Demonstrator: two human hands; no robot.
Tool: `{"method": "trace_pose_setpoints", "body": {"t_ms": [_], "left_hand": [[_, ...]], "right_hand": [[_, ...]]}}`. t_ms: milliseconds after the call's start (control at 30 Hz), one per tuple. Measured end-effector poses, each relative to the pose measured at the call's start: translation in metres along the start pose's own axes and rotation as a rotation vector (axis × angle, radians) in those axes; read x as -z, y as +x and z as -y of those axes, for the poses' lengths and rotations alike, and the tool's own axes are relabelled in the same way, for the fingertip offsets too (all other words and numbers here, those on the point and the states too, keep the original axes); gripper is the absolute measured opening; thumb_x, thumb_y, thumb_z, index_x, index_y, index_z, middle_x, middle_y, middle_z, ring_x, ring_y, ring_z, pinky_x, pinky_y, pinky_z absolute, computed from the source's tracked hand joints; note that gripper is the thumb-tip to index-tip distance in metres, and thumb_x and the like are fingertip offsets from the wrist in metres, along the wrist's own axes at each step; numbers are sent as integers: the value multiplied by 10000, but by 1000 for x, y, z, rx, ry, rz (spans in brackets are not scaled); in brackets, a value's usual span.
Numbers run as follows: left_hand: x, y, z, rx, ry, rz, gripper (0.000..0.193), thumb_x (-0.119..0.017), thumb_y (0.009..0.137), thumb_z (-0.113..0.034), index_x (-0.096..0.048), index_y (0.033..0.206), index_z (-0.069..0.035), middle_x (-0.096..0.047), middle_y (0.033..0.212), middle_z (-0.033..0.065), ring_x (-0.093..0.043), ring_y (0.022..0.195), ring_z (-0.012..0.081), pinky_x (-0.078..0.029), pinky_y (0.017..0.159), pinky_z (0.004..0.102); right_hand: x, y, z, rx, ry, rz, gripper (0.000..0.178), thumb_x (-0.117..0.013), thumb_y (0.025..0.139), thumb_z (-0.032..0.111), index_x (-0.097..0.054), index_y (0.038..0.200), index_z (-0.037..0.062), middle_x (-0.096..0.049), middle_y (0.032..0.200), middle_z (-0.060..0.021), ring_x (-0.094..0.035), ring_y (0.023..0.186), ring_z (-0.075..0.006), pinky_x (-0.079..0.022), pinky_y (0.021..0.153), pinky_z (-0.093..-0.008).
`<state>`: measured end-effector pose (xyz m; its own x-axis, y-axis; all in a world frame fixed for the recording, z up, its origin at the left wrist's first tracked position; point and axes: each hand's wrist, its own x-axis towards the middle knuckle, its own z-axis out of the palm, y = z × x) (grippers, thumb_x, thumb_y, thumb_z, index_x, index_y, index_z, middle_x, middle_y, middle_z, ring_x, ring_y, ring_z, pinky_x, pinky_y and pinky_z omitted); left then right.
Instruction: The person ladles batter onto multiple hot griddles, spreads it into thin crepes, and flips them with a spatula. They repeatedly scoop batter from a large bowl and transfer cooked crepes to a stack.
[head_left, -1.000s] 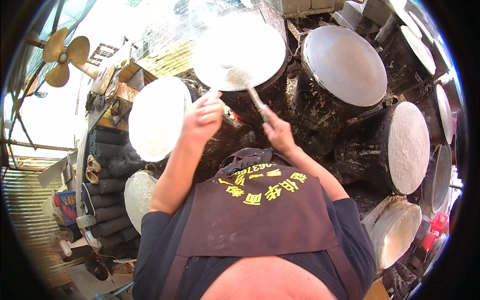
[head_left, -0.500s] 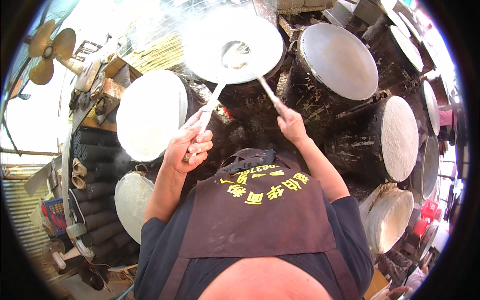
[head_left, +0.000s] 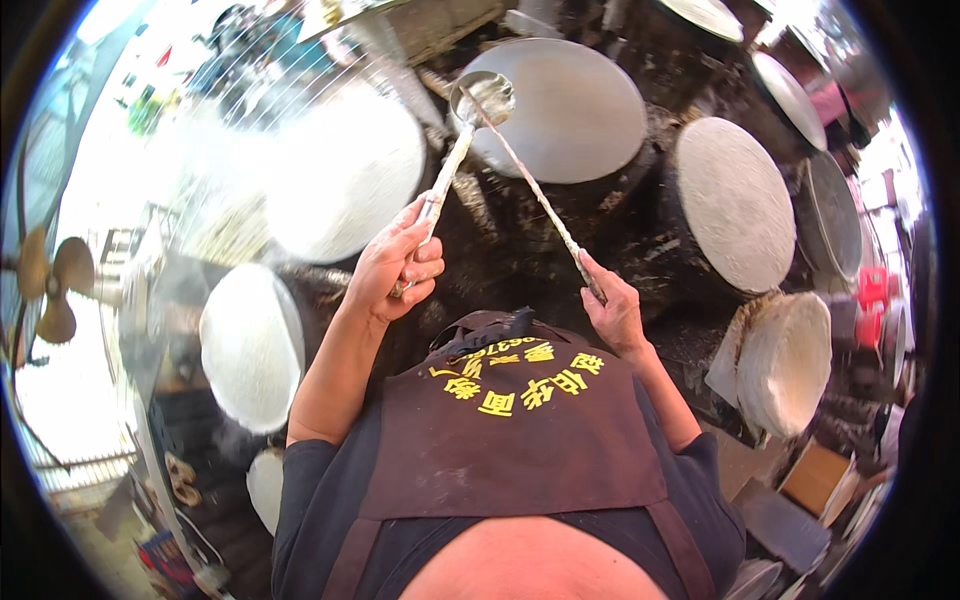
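Note:
My left hand (head_left: 402, 262) is closed round the batter-crusted handle of a ladle (head_left: 458, 160). White batter (head_left: 492, 98) shows in the ladle's round bowl, which is over the left edge of a bare grey round griddle (head_left: 575, 115). In my right hand (head_left: 614, 308) is a thin batter-smeared stick (head_left: 540, 195), gripped near its lower end. Its far tip reaches into or over the ladle's bowl; contact cannot be made out. A white-coated griddle (head_left: 345, 180) lies left of the ladle, partly lost in glare and steam.
Another coated griddle (head_left: 737, 205) stands on the right, with a thick stack of pale round sheets (head_left: 785, 365) below it. At the left are a coated round griddle (head_left: 252, 348) and a fan (head_left: 55, 285). A red plastic stool (head_left: 872, 300) is far right.
The view has swung right. The ladle has gone from the now white-coated griddle to the bare grey one on its right. The stick's tip has moved from that first griddle's edge to the ladle's bowl.

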<state>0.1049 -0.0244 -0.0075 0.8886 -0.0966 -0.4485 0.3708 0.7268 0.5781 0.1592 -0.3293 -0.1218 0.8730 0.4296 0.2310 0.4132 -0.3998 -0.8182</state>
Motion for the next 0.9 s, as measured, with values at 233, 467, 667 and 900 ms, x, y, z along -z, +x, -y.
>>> {"method": "trace_pose_setpoints", "body": {"t_ms": [233, 467, 667, 900], "left_hand": [[-66, 140, 23, 27, 388, 82, 427, -483, 954, -136, -362, 1362, -167, -411, 668, -19, -372, 448, 34, -319, 320, 188], [-5, 240, 66, -919, 1618, -120, 585, -541, 870, -96, -375, 1425, -184, -632, 852, 165, -626, 630, 265, -498, 546, 386], [-17, 222, -32, -670, 2186, -543, 607, -545, 875, -115, -365, 1431, -281, -651, 898, 158, -647, 730, 322, -514, 659, 432], [-15, 129, -76, -522, 830, -171, 516, -471, 947, -114, -324, 1442, -112, -481, 666, 1, -421, 424, 71, -317, 368, 215]], "right_hand": [[44, 29, -37, -73, -163, -242, 587, -623, 774, -9, -503, 1334, 117, -592, 825, -173, -593, 732, -325, -489, 697, -394], [40, 43, -52, -312, -352, -159, 622, -622, 795, 60, -448, 1381, 174, -550, 831, -170, -591, 746, -359, -488, 692, -443], [12, 63, -62, -384, -344, -193, 613, -608, 806, 58, -435, 1385, 163, -565, 845, -193, -589, 784, -381, -485, 711, -448], [-14, 68, -64, -273, -33, -389, 588, -598, 789, 47, -443, 1355, 92, -618, 874, -237, -614, 829, -390, -482, 740, -485]]}}
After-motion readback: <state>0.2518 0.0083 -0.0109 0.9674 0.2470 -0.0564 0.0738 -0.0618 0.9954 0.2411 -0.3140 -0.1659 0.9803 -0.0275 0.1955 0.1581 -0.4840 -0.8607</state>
